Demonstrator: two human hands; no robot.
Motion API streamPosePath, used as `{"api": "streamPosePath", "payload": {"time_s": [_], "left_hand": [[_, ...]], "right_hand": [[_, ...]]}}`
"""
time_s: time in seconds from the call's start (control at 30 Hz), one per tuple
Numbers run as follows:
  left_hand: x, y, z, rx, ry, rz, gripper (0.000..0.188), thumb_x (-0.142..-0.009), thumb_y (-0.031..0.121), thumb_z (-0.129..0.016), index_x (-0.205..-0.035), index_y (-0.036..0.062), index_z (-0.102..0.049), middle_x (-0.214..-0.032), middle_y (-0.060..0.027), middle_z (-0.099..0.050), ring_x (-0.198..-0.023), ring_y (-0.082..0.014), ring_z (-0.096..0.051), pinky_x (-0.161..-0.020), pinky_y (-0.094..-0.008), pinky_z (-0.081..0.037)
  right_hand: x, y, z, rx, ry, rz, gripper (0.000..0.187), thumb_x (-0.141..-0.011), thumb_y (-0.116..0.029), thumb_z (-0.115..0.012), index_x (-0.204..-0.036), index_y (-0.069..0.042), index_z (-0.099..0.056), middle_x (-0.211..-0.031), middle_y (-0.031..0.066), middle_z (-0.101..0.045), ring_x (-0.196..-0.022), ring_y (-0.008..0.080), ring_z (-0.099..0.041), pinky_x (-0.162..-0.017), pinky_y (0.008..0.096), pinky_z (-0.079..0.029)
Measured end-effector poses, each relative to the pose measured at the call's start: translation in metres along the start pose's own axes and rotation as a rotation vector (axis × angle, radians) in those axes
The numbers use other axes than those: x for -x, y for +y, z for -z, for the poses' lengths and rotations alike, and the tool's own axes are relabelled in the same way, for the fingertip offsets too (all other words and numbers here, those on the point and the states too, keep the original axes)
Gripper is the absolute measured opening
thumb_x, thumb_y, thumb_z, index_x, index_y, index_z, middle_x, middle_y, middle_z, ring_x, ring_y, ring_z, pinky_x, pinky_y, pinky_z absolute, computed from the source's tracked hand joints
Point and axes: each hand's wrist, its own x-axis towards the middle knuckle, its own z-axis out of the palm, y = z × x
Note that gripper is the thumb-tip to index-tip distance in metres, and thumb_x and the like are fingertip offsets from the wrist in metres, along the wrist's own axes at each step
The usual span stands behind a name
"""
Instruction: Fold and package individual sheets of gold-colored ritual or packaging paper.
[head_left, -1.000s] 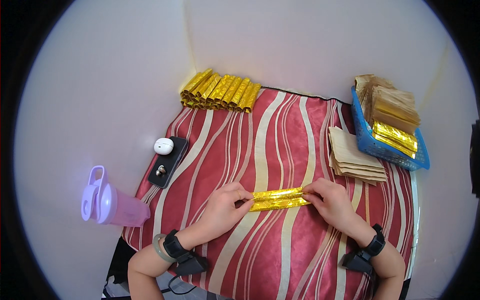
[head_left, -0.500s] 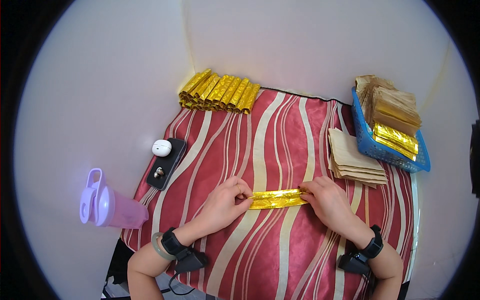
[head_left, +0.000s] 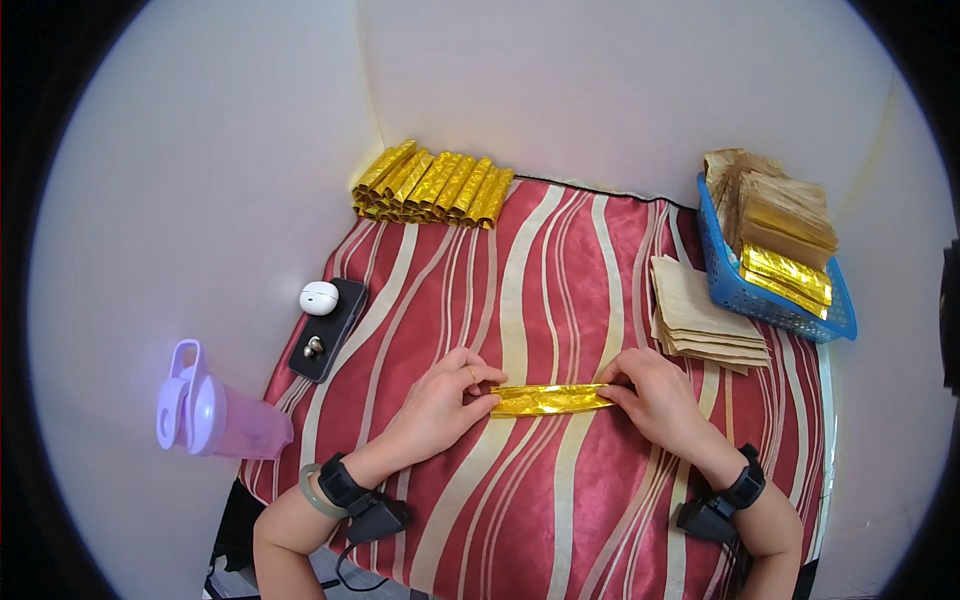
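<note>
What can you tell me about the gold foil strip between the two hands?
The gold foil strip is a long, narrow piece of shiny, crinkled gold paper, folded flat and tapering toward both ends. It lies flat and almost level across the red striped cloth, near the front middle of the table. The left hand pinches its left end with fingertips and thumb, and the right hand presses on its right end. Its middle stretch is bare and catches the light. Nothing else touches it.

gold strip (head_left: 548, 399) flattened narrower, fingers (head_left: 487, 400) pinching ends
</note>
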Motion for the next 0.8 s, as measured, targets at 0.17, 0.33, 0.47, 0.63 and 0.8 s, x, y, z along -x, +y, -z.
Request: {"api": "streamPosePath", "payload": {"time_s": [0.17,0.33,0.47,0.63,0.8], "left_hand": [[0.001,-0.004,0.002,-0.039,0.010,-0.063,0.015,-0.086,0.007,-0.068,-0.100,0.0017,-0.068,-0.095,-0.0077,-0.061,-0.084,-0.0210,-0.062,-0.078,-0.0327,-0.051],[0.003,-0.001,0.000,0.110,0.065,0.082,0.014,-0.083,-0.002,-0.069,-0.097,0.0003,-0.069,-0.098,-0.0080,-0.067,-0.089,-0.0199,-0.063,-0.077,-0.0316,-0.052],[0.004,-0.007,0.003,-0.105,0.262,-0.366,0.012,-0.080,0.000,-0.071,-0.090,0.0037,-0.067,-0.093,-0.0071,-0.067,-0.088,-0.0256,-0.063,-0.073,-0.0334,-0.053],[0.005,-0.002,0.007,-0.268,0.249,-0.594,0.016,-0.073,-0.005,-0.073,-0.085,0.0030,-0.066,-0.092,-0.0067,-0.068,-0.087,-0.0242,-0.065,-0.072,-0.0346,-0.054],[0.012,-0.001,0.009,-0.492,0.000,-0.809,0.015,-0.070,0.001,-0.073,-0.082,0.0054,-0.065,-0.085,-0.0040,-0.064,-0.082,-0.0218,-0.065,-0.066,-0.0308,-0.055]], "right_hand": [[0.000,-0.003,0.003,-0.120,-0.020,-0.036,0.013,-0.080,-0.005,-0.073,-0.091,-0.004,-0.066,-0.083,0.0103,-0.063,-0.078,0.0297,-0.061,-0.069,0.0385,-0.049],[0.000,-0.002,0.008,-0.002,0.072,0.209,0.015,-0.078,-0.003,-0.073,-0.092,-0.005,-0.069,-0.084,0.0079,-0.064,-0.074,0.0260,-0.062,-0.066,0.0347,-0.051],[-0.001,0.002,0.010,0.132,0.150,0.404,0.017,-0.075,-0.003,-0.073,-0.091,-0.006,-0.069,-0.084,0.0063,-0.063,-0.075,0.0240,-0.063,-0.064,0.0336,-0.051],[0.001,0.008,0.011,0.293,0.187,0.647,0.016,-0.073,-0.005,-0.067,-0.089,-0.005,-0.068,-0.085,0.0066,-0.064,-0.081,0.0227,-0.067,-0.066,0.0319,-0.056],[0.007,0.011,0.011,0.304,0.041,0.682,0.019,-0.074,-0.008,-0.063,-0.093,-0.003,-0.065,-0.093,0.0073,-0.064,-0.090,0.0221,-0.065,-0.073,0.0318,-0.055]]}}
